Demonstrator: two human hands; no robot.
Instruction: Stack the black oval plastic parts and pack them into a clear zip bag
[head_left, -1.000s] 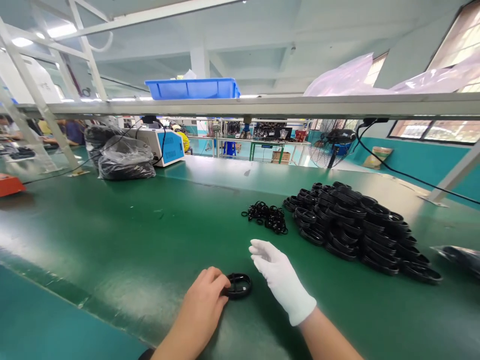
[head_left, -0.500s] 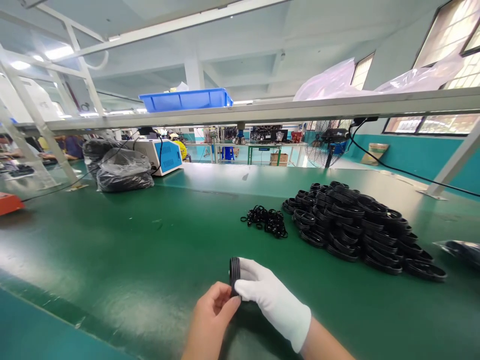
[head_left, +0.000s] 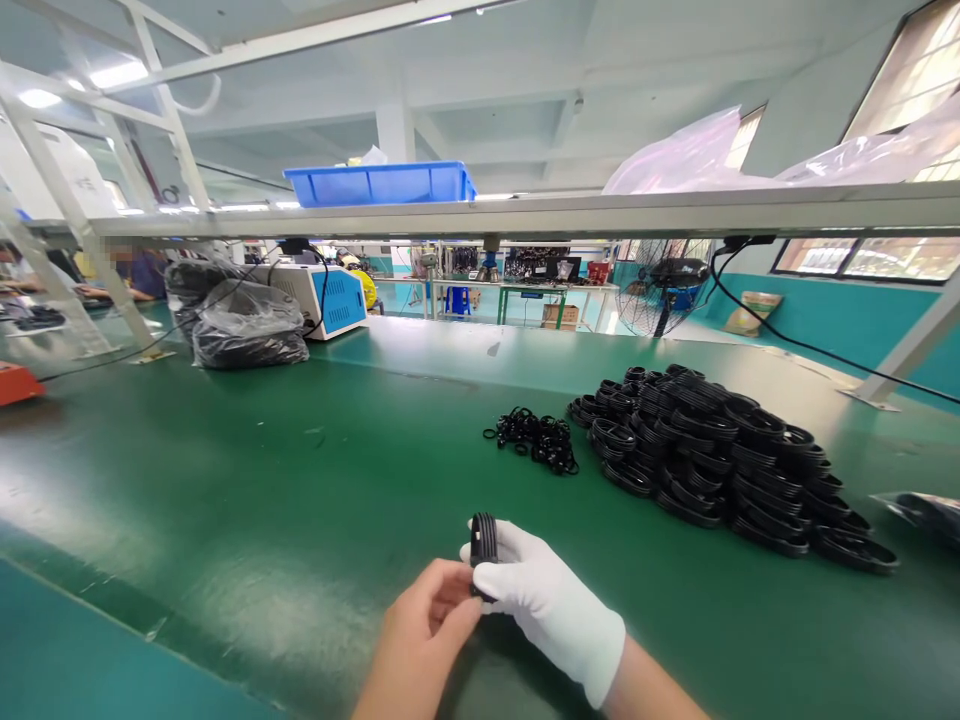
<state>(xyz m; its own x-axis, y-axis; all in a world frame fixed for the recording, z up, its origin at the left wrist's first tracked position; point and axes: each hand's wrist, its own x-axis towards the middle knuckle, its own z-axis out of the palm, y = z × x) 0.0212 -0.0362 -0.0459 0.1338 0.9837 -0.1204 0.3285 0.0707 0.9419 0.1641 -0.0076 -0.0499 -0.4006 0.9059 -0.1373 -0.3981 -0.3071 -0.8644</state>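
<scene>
Just above the green bench, a small black coil with several parallel turns, like wound cable, stands on edge. My right hand, in a white glove, grips it with the thumb in front and fingers behind and through it. The bare fingers of my left hand are closed at its lower left edge, thumb and forefinger pinched there. Part of the coil is hidden by the fingers. Beyond the hands lies a small heap of thin black rings. To its right rises a large pile of similar black coils.
A shelf beam crosses above the bench, carrying a blue tray and clear plastic sheeting. At back left are a filled plastic bag and a blue-white machine. Another bag lies at right. A black cable hangs at right.
The coil has turned slightly in my hands, so that its opening shows more, and has shifted a little right. Gloved fingertips now show on its left side. The view has tilted slightly.
</scene>
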